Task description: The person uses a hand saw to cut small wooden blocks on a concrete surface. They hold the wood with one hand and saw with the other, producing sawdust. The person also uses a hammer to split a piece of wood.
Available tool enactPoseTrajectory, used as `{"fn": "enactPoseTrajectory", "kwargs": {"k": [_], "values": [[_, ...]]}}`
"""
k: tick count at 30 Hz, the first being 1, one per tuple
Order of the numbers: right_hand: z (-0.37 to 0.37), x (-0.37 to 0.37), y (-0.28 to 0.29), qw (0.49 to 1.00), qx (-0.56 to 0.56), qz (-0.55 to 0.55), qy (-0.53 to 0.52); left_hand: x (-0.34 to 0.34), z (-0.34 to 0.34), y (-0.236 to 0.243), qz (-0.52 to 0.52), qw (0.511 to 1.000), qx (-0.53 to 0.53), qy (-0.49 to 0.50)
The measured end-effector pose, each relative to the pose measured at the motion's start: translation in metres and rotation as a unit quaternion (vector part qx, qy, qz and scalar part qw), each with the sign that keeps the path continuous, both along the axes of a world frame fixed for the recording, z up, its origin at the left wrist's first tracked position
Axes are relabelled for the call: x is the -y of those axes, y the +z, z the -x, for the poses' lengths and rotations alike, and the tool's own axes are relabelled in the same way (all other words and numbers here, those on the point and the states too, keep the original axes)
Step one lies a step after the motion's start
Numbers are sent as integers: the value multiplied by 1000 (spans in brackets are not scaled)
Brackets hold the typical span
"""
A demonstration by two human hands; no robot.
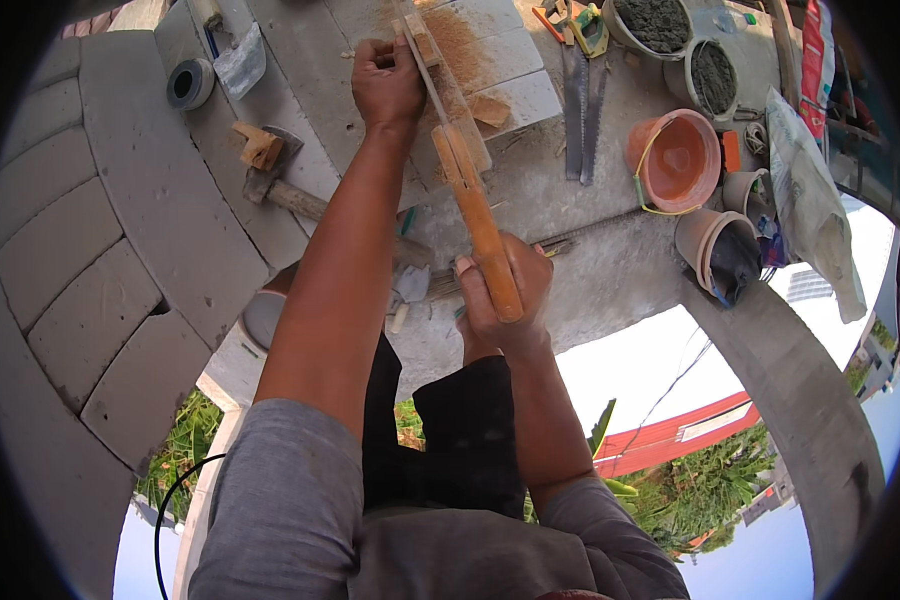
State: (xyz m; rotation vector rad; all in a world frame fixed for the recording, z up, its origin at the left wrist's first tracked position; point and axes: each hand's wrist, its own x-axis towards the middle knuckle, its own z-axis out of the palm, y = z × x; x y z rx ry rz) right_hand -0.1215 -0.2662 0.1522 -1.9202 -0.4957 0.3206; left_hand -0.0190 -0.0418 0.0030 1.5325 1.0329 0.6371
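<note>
My right hand (515,290) is wrapped round the long wooden handle of a saw (480,225). Its thin blade, seen nearly edge-on, points away from me along a narrow wooden board (468,130). Just left of the blade, my left hand (388,85) is closed with its thumb by the blade; what its fingers grip is hidden. A small wood block (425,48) sits right of the blade, and another wood piece (490,110) lies nearby. Brown sawdust (460,45) covers the board and the pale blocks beside it.
A hammer (285,190) and a tape roll (190,84) lie left on grey blocks. Two saw blades (582,120) rest to the right, near mortar buckets (712,78), an orange bucket (680,160) and a tipped pail (715,245). The ledge (620,270) drops off toward greenery below.
</note>
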Motion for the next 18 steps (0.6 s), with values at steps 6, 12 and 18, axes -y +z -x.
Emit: {"fn": "enactPoseTrajectory", "kwargs": {"k": [6,12,18], "values": [[59,49,58,994,-94,48,-42,-14,5,-11,64,998,-2,-24],[47,47,42,999,-40,30,-17,-13,3,-11,19,998,34,-40],[9,-6,12,999,-38,3,-24,-23,6,-18,37,996,51,-64]]}}
